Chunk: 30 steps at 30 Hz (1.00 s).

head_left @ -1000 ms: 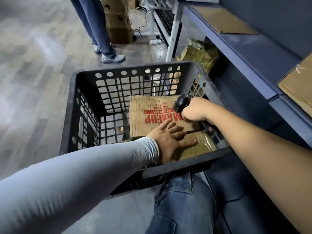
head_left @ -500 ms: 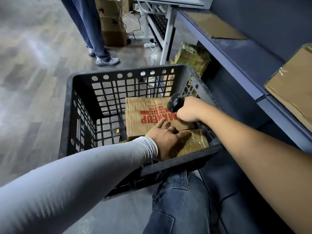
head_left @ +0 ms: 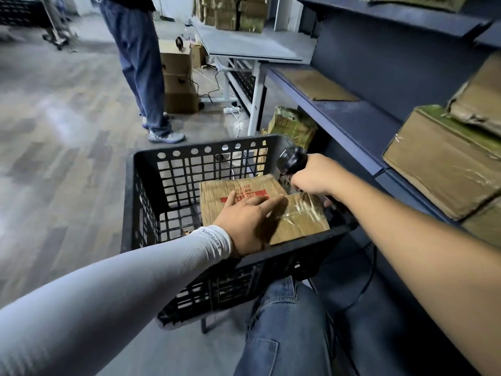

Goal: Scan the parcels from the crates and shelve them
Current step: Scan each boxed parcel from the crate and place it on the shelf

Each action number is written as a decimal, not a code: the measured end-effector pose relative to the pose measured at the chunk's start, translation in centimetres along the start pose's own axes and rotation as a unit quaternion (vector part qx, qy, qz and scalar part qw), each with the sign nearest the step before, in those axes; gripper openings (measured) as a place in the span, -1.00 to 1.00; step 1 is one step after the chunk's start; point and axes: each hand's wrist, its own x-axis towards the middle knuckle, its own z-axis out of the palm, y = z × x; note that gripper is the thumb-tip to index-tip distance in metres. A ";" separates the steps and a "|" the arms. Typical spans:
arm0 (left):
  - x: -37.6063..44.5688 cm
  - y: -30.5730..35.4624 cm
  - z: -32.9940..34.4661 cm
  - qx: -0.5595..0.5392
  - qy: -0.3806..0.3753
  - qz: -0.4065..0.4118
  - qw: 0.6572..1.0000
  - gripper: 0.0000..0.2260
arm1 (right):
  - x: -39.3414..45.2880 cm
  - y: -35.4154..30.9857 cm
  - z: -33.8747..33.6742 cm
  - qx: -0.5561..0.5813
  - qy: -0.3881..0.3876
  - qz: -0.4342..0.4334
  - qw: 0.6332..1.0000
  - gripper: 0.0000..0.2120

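— Denim covered the worker's knee (head_left: 287, 329) at the bottom of the picture, didn't it, hard against the black plastic crate (head_left: 141, 202)?

— It did. Just beyond the knee, the crate's near rim crossed under both forearms. The left hand (head_left: 248, 222), in a pale grey sleeve (head_left: 130, 289), lay flat on a cardboard parcel (head_left: 301, 221) inside the crate, fingers straight and spread, gripping nothing.

— And the right hand (head_left: 314, 176)?

— Its fingers were curled round a black handheld scanner (head_left: 291, 158), held over the parcel's far right corner, beside the crate's right wall. A dark cable (head_left: 371, 278) trailed down near the knee.

— Where did the parcel sit?

— In the crate's right half, taped across its near end, with red print showing past the left fingertips. The left half showed only bare lattice.

— What lay further off?

— To the right, blue shelving (head_left: 349, 118) held several brown taped parcels (head_left: 444, 164). Past the crate, another wrapped package (head_left: 292, 124) stood on the floor by a white table leg (head_left: 256, 104). Farther still, a second person in blue trousers (head_left: 141, 63) stood beside stacked cardboard boxes (head_left: 177, 80), and more parcels (head_left: 233, 12) were piled on the table.
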 end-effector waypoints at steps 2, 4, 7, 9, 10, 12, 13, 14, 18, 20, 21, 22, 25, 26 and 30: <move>-0.3 -0.1 -0.8 0.004 0.047 0.005 0.999 -0.08 | -0.9 0.1 -0.6 0.001 0.009 -0.001 1.000 -0.82; -0.6 -0.2 -1.7 0.034 0.082 0.015 0.996 -0.06 | -1.9 0.1 -1.0 0.006 0.017 -0.004 1.000 -0.80; -0.9 -0.5 -2.9 0.088 0.119 0.041 0.988 0.03 | -3.1 0.5 -1.7 0.057 0.032 0.001 0.998 -0.84; -1.0 -0.7 -3.3 0.108 0.165 0.065 0.978 0.07 | -3.8 1.0 -2.1 0.097 0.047 0.000 0.994 -0.89; -1.1 -0.5 -3.6 0.110 0.185 0.074 0.974 0.07 | -4.3 1.2 -2.3 0.116 0.054 -0.002 0.992 -0.88; -1.2 0.1 -4.1 0.102 0.212 0.088 0.968 0.05 | -5.2 1.8 -2.7 0.164 0.073 -0.002 0.984 -0.91; -1.2 0.8 -4.4 0.098 0.225 0.093 0.965 0.03 | -5.6 2.2 -3.0 0.194 0.086 0.001 0.977 -0.94; -1.2 1.5 -4.8 0.095 0.238 0.098 0.962 0.01 | -6.1 2.6 -3.3 0.228 0.101 0.004 0.968 -0.95; -0.5 4.7 -5.9 0.104 0.259 0.129 0.951 -0.01 | -8.3 5.0 -4.4 0.324 0.142 0.034 0.935 -0.88; -0.1 6.5 -6.2 0.123 0.256 0.146 0.948 -0.01 | -9.9 6.6 -5.0 0.346 0.172 0.044 0.922 -0.90; 0.0 7.5 -6.1 0.129 0.260 0.155 0.944 -0.04 | -10.7 7.5 -5.1 0.358 0.186 0.049 0.914 -0.89; 0.1 8.5 -5.8 0.129 0.267 0.167 0.940 -0.09 | -11.6 8.4 -5.3 0.369 0.197 0.052 0.907 -0.88; 0.1 11.4 -4.5 0.140 0.289 0.213 0.923 -0.10 | -14.4 11.2 -5.3 0.386 0.228 0.067 0.891 -0.88; 0.0 12.3 -3.8 0.145 0.296 0.229 0.916 -0.05 | -15.3 12.2 -5.2 0.387 0.236 0.074 0.888 -0.89; 0.0 15.3 -1.4 0.139 0.305 0.276 0.901 0.02 | -18.9 15.6 -4.1 0.385 0.250 0.104 0.882 -0.90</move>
